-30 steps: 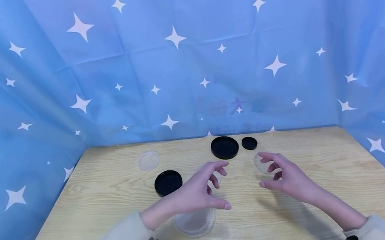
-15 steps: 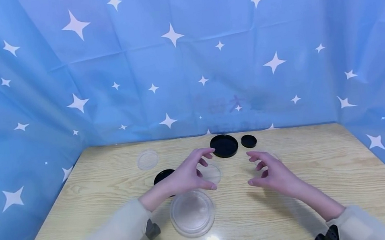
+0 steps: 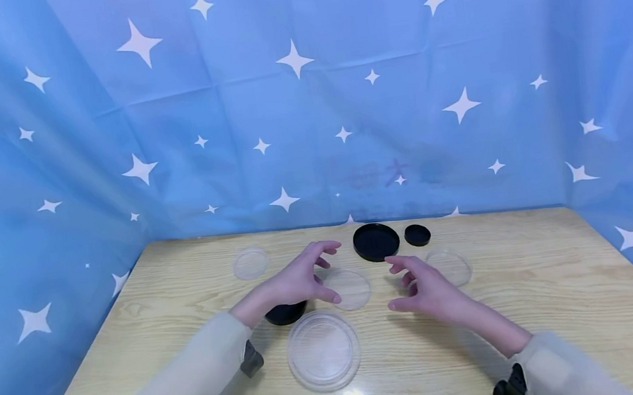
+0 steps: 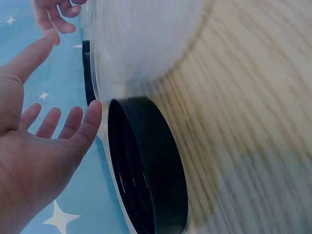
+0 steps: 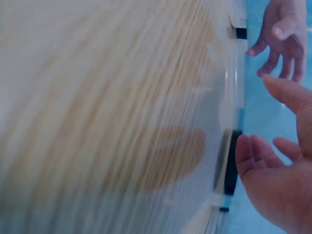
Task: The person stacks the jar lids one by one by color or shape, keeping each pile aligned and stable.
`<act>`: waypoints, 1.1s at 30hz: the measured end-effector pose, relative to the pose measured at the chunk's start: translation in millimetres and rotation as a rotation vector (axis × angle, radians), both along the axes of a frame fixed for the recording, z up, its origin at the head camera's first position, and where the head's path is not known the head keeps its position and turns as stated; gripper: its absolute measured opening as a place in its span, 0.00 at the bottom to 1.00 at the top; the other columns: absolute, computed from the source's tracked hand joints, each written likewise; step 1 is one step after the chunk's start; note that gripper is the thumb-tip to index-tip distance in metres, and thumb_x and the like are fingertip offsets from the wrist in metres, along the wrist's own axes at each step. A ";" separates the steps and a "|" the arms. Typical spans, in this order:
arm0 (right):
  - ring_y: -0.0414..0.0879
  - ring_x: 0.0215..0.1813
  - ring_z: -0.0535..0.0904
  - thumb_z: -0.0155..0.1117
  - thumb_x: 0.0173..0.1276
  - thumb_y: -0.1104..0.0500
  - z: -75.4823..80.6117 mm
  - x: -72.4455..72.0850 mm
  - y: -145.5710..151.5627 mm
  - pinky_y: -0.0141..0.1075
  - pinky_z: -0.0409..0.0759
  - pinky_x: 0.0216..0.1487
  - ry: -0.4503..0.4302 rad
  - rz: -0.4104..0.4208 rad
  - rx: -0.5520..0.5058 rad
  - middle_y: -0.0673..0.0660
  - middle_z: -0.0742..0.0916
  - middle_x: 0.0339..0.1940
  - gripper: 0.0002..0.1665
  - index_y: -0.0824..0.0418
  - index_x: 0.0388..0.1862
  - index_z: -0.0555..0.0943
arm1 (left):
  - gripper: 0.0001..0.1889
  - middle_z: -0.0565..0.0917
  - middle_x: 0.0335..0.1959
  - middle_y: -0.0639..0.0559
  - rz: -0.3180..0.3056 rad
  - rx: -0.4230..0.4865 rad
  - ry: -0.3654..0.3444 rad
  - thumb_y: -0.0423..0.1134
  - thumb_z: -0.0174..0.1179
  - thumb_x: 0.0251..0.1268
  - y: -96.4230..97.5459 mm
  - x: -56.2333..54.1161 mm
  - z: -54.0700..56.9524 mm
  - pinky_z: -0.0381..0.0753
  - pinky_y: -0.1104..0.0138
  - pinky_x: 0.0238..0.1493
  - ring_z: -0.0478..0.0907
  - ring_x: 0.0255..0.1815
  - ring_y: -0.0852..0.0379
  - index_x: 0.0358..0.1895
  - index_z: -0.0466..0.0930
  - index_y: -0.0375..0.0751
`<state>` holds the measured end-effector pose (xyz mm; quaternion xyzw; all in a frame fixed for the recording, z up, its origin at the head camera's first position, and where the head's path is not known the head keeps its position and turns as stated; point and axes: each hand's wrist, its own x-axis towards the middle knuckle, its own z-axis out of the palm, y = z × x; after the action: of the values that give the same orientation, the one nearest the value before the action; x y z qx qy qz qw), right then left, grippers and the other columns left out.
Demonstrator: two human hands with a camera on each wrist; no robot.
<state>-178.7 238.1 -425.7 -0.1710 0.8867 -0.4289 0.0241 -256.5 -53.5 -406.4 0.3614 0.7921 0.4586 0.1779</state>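
While the left hand (image 3: 299,281) and the right hand (image 3: 427,288) hover apart over the table (image 3: 561,278), their fingers curve loosely and grip nothing. Faint purplish characters (image 3: 397,168) show low on the far curtain (image 3: 305,112), too pale to read surely.

Compared with a second ago, the left hand is farther left and farther off, partly covering the left black lid (image 3: 286,314); the right hand has shifted left too. That bares the near clear dish (image 3: 323,351), most of the middle clear disc (image 3: 354,289) between the hands, and the right clear disc (image 3: 452,267) just beyond the right hand.

At the far side, the large black lid (image 3: 376,243) sits just left of the small black lid (image 3: 417,235), and another clear disc (image 3: 250,263) lies far left, all seemingly unmoved.
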 end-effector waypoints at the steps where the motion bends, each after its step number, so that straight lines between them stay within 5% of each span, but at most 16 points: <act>1: 0.54 0.48 0.76 0.79 0.60 0.62 -0.6 -0.8 -1.9 0.37 0.80 0.44 -0.001 0.003 -0.001 0.66 0.78 0.59 0.47 0.70 0.75 0.66 | 0.48 0.62 0.72 0.33 -0.006 -0.007 0.004 0.30 0.76 0.56 0.4 -1.9 -1.2 0.80 0.53 0.55 0.68 0.66 0.35 0.79 0.56 0.39; 17: 0.50 0.44 0.76 0.82 0.55 0.64 -12.7 -13.2 -23.7 0.39 0.79 0.44 -0.037 -0.003 0.000 0.62 0.80 0.54 0.49 0.73 0.72 0.68 | 0.52 0.65 0.70 0.38 -0.068 -0.136 -0.025 0.30 0.78 0.52 5.6 -21.1 -12.9 0.79 0.59 0.54 0.72 0.60 0.43 0.80 0.56 0.38; 33: 0.50 0.47 0.76 0.83 0.51 0.64 -16.5 -18.9 -30.7 0.40 0.79 0.49 0.005 0.018 0.035 0.60 0.82 0.50 0.48 0.76 0.68 0.71 | 0.52 0.68 0.61 0.40 -0.085 -0.138 -0.195 0.22 0.78 0.46 5.2 -32.4 -9.7 0.77 0.67 0.40 0.70 0.44 0.51 0.77 0.58 0.34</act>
<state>-197.7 207.4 -442.2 -0.1797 0.8925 -0.4127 0.0289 -288.9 -48.3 -416.1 0.3353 0.7848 0.4280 0.2975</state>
